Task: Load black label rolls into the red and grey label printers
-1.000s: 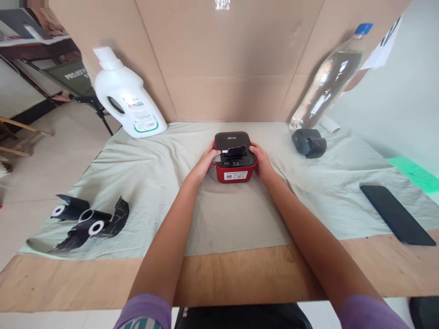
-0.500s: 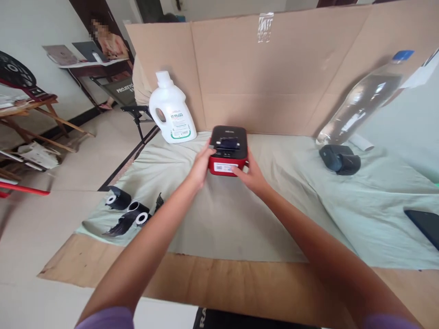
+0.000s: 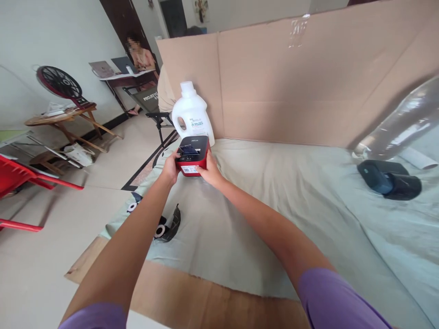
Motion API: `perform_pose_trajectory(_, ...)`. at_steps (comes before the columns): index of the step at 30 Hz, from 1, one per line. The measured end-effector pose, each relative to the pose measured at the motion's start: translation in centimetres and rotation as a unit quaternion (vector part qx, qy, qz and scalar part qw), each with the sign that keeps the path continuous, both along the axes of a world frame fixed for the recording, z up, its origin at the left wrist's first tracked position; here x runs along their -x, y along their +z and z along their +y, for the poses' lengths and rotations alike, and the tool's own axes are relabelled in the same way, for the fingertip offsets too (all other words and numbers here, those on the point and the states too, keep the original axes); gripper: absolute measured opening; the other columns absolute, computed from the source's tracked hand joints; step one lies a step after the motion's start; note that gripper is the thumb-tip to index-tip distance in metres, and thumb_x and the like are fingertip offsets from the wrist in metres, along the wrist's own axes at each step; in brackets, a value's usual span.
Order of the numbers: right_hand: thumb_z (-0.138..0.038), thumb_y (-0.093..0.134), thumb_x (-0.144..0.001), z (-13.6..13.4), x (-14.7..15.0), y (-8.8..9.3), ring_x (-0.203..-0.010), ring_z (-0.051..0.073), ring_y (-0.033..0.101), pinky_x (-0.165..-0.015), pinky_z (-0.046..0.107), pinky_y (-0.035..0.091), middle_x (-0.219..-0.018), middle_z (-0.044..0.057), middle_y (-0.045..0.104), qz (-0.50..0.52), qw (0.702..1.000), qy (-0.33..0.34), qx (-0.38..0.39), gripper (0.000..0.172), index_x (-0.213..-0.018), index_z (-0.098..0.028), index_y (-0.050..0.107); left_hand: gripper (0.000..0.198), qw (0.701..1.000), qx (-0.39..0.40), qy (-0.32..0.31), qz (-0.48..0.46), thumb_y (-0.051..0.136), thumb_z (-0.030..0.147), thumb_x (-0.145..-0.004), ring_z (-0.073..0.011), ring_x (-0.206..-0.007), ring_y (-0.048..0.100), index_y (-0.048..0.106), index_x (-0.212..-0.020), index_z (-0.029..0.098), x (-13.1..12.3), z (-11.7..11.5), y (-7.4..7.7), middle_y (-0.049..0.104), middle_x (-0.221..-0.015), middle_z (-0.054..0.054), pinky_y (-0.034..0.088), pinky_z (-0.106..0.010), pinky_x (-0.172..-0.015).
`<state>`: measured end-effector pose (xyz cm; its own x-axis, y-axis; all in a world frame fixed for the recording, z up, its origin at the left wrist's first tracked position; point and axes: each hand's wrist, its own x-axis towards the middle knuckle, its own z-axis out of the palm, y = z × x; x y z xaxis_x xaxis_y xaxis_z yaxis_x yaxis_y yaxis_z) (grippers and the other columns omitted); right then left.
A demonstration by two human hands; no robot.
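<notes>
Between my hands is a small red and black printer (image 3: 193, 157), box-shaped, with a dark window in its top and a white label on its near side. My left hand (image 3: 171, 168) grips its left side, the thumb near the top edge. On the right side my right hand (image 3: 211, 171) is closed round it, thumb against the label. The printer partly covers the foot of a white detergent bottle (image 3: 196, 114). Whether it touches the cloth I cannot tell. Black rolls with white cores (image 3: 160, 230) lie near my left forearm, which hides part of them.
A pale green cloth (image 3: 254, 192) covers the wooden board. Cardboard (image 3: 284, 91) stands along the back. At right are a dark device (image 3: 386, 178) and a large clear bottle (image 3: 394, 123). Beyond the left edge are a red chair (image 3: 24, 176), a fan (image 3: 61, 82) and a seated person (image 3: 142, 57).
My hands have carried the printer leftward, from right of the detergent bottle to in front of it. The view has turned left, bringing more of the fan and red chair into sight.
</notes>
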<state>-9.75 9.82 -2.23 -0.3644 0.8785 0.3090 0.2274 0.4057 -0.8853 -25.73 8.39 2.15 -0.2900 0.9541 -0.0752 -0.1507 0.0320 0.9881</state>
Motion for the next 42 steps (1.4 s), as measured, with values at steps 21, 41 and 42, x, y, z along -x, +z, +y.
perform_pose_trajectory(21, -0.033, 0.065, -0.075, -10.4, -45.2, 3.9, -0.132, 0.041, 0.042, -0.115, 0.062, 0.027, -0.132, 0.020, 0.055, -0.150, 0.815, -0.555, -0.073, 0.052, -0.125, -0.022, 0.058, 0.023, 0.873, -0.206, -0.219, 0.384, 0.049, 0.029, -0.087, -0.0287, -0.108, 0.066, 0.069, -0.098, 0.036, -20.3, -14.3, 1.3, 0.072, -0.105, -0.001, 0.051, -0.050, -0.099)
perform_pose_trajectory(41, -0.044, 0.076, -0.063, -12.3, -42.9, 2.3, -0.113, 0.036, 0.049, -0.098, 0.050, 0.042, -0.120, 0.017, 0.048, -0.273, 0.802, -0.532, -0.007, 0.078, -0.132, -0.014, 0.053, 0.055, 0.564, -0.289, -0.468, 0.616, 0.036, 0.034, -0.102, -0.0274, -0.155, 0.025, 0.036, -0.156, 0.024, -34.1, -19.3, -5.4, 0.030, -0.166, -0.005, 0.023, -0.056, -0.125)
perform_pose_trajectory(42, -0.044, 0.076, -0.064, -12.5, -40.8, 2.4, -0.112, 0.036, 0.049, -0.098, 0.050, 0.042, -0.119, 0.017, 0.049, -0.271, 0.817, -0.508, -0.021, 0.079, -0.133, -0.013, 0.053, 0.055, 0.565, -0.293, -0.466, 0.615, 0.036, 0.034, -0.102, -0.0276, -0.154, 0.025, 0.036, -0.156, 0.024, -34.1, -19.4, -5.5, 0.030, -0.166, -0.006, 0.024, -0.056, -0.125)
